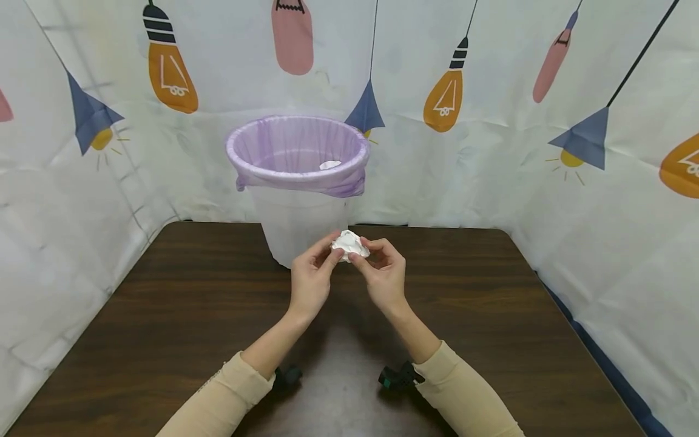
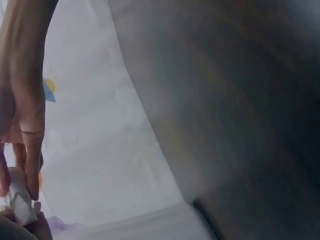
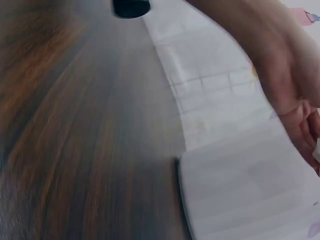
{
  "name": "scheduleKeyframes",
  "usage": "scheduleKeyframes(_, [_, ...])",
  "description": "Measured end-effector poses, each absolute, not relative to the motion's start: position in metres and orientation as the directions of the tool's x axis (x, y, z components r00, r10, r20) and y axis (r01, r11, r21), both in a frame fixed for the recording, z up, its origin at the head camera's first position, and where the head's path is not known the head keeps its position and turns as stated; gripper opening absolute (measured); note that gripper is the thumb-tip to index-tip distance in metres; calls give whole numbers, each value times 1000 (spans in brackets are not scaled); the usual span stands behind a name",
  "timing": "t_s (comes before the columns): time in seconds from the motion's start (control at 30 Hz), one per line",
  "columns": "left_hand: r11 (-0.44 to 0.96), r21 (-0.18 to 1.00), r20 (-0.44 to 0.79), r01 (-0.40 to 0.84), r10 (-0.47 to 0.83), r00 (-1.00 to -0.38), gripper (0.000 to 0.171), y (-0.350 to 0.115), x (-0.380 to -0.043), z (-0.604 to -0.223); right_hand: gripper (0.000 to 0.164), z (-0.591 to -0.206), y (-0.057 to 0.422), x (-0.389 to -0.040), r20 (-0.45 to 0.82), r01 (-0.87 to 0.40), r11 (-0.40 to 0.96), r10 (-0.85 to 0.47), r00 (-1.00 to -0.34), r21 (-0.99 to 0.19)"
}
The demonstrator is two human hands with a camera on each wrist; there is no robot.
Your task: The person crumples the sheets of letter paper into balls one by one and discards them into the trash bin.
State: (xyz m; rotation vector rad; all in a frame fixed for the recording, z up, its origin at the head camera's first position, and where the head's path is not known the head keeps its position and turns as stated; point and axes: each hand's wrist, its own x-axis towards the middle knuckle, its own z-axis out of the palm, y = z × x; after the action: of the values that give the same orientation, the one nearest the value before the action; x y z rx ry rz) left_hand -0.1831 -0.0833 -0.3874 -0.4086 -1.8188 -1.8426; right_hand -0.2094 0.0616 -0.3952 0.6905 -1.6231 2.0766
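Observation:
A crumpled piece of white paper (image 1: 350,243) is pinched between both hands above the table. My left hand (image 1: 310,276) grips its left side with thumb and fingertips; my right hand (image 1: 385,273) pinches its right side. In the left wrist view the white paper (image 2: 21,200) shows between the fingers at the lower left. Only a sliver of it appears at the right edge of the right wrist view, by the right hand (image 3: 295,95). Just behind the hands stands a white trash bin (image 1: 297,212) with a purple liner bag (image 1: 297,176) folded over its rim.
Inside the bin lies another white piece (image 1: 330,164), against the liner. The dark wooden table (image 1: 464,291) spreads around the bin's base. A white cloth backdrop (image 1: 491,170) printed with lamps and bulbs encloses the table's back and sides. Black wrist cameras (image 1: 401,375) sit by the cuffs.

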Motion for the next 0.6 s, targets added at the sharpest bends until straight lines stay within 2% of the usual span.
scheduleKeyframes(0.17, [241, 789, 599, 565, -99, -795, 38, -81, -183, -386, 24, -395, 61, -211, 589, -577, -250, 32, -808, -778])
scheduleKeyframes(0.27, [278, 776, 606, 567, -79, -791, 38, -80, -184, -386, 24, -395, 61, -210, 575, -566, -247, 39, -817, -787])
scheduleKeyframes(0.4, [172, 798, 597, 578, -92, -797, 35, -82, -188, -382, 23, -391, 63, -210, 593, -583, -230, 28, -805, -779])
scheduleKeyframes(0.6, [-8, 852, 520, 524, -112, -847, 23, -88, -192, -377, 19, -388, 67, -210, 596, -574, -252, -14, -803, -779])
